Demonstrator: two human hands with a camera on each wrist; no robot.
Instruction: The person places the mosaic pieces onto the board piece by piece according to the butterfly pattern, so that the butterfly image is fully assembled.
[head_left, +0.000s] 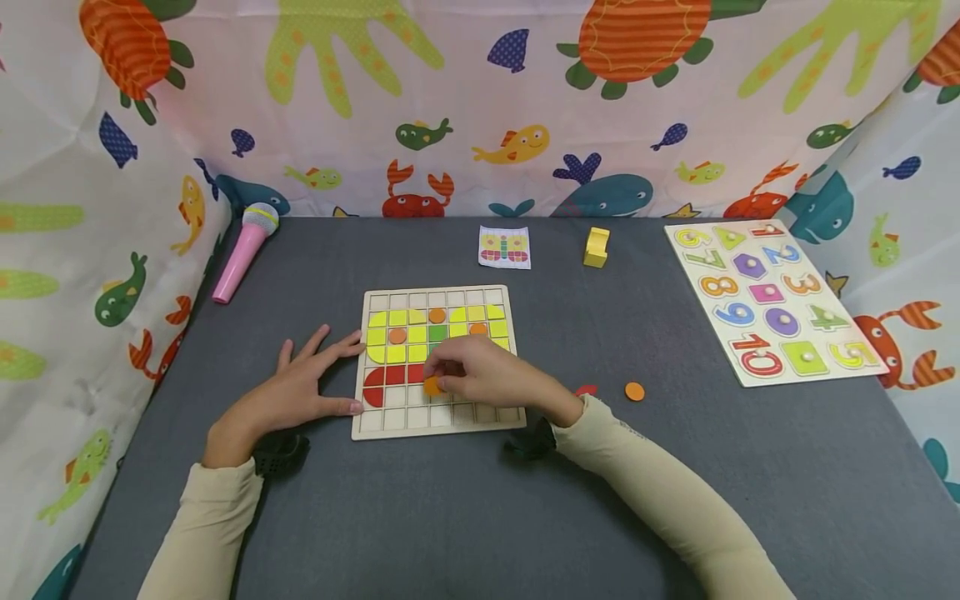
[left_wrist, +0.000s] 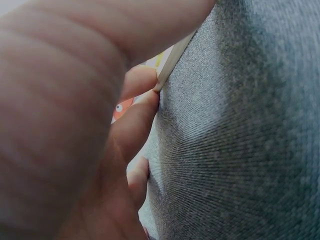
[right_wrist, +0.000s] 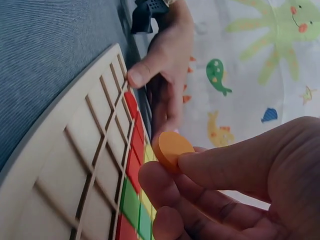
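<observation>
My right hand (head_left: 480, 372) pinches an orange round disc (right_wrist: 172, 150) between thumb and fingers, just above the wooden grid board (head_left: 438, 421). The board holds yellow, orange, green and red pieces in its upper and middle cells; bare squares show along its lower rows. With fingers spread, my left hand (head_left: 300, 387) touches the board's left edge at the thumb and a fingertip. In the right wrist view, green pieces (right_wrist: 131, 202) sit beside red pieces (right_wrist: 134, 167) under the disc. Part of the board is hidden beneath my right hand.
Right of the board lie another orange disc (head_left: 634, 391) and a red piece (head_left: 587, 389), partly covered by the right wrist. Behind are a butterfly pattern card (head_left: 504, 247) and a yellow block (head_left: 596, 247). A pink microphone (head_left: 243, 254) lies left, a number puzzle board (head_left: 776, 300) right.
</observation>
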